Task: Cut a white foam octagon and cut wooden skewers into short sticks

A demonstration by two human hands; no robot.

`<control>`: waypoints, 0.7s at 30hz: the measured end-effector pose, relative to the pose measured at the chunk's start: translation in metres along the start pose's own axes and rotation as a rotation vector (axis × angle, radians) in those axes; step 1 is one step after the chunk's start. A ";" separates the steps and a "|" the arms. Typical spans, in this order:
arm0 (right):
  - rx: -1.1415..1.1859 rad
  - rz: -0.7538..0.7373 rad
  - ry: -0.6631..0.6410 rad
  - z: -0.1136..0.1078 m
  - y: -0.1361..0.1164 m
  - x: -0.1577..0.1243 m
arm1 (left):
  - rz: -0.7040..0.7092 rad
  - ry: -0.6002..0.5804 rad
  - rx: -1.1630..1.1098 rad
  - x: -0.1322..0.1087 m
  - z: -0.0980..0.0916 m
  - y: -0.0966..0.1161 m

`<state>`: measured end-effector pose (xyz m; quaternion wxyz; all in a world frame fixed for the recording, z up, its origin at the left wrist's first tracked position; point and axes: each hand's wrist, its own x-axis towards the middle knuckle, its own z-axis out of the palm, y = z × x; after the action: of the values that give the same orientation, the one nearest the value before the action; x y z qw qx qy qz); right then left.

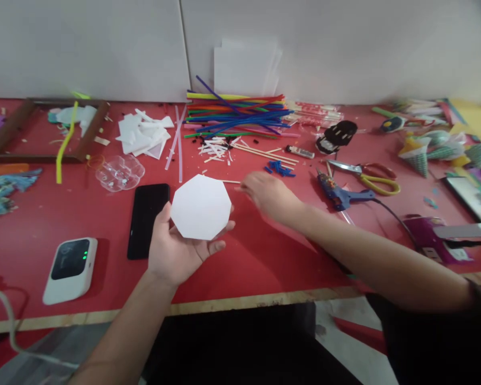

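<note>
On the palm of my left hand rests a white octagonal piece of card, facing up, with the thumb at its left edge and fingers curled beneath. My right hand is just right of the card, its fingers pinched together and slightly blurred. A thin pale stick runs from the card's upper right edge to those fingertips; its left end is hidden behind the card. Whether the stick is joined to the card I cannot tell. Beyond the hands lie short white cut pieces and short blue pieces.
A black phone and a white device lie left on the red table. A glue gun and scissors are to the right. Colourful pipe cleaners, paper scraps and a brown frame sit farther back.
</note>
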<state>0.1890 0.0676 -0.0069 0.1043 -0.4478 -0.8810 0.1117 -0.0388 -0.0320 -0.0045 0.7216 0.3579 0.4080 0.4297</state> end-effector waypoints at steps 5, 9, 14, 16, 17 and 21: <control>0.110 0.096 0.200 -0.012 0.017 0.094 | -0.088 -0.024 -0.127 0.001 -0.005 0.006; 0.311 0.203 0.363 -0.013 0.005 0.107 | -0.142 0.022 -0.258 0.004 -0.007 0.004; 1.106 0.338 0.215 -0.008 -0.040 0.033 | -0.277 0.031 -0.388 0.006 0.000 0.005; 1.226 0.371 0.217 -0.004 -0.054 -0.001 | -0.341 -0.016 -0.383 0.006 0.004 0.003; 1.254 0.376 0.234 -0.001 -0.058 -0.014 | -0.365 -0.048 -0.371 0.007 0.005 0.002; 1.300 0.491 0.493 0.016 -0.060 -0.044 | -0.283 -0.094 -0.235 0.010 0.010 -0.011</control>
<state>0.1639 -0.0037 -0.0080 0.5157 -0.4920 -0.4622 0.5276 -0.0229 -0.0284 -0.0130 0.8299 0.2298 0.3672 0.3517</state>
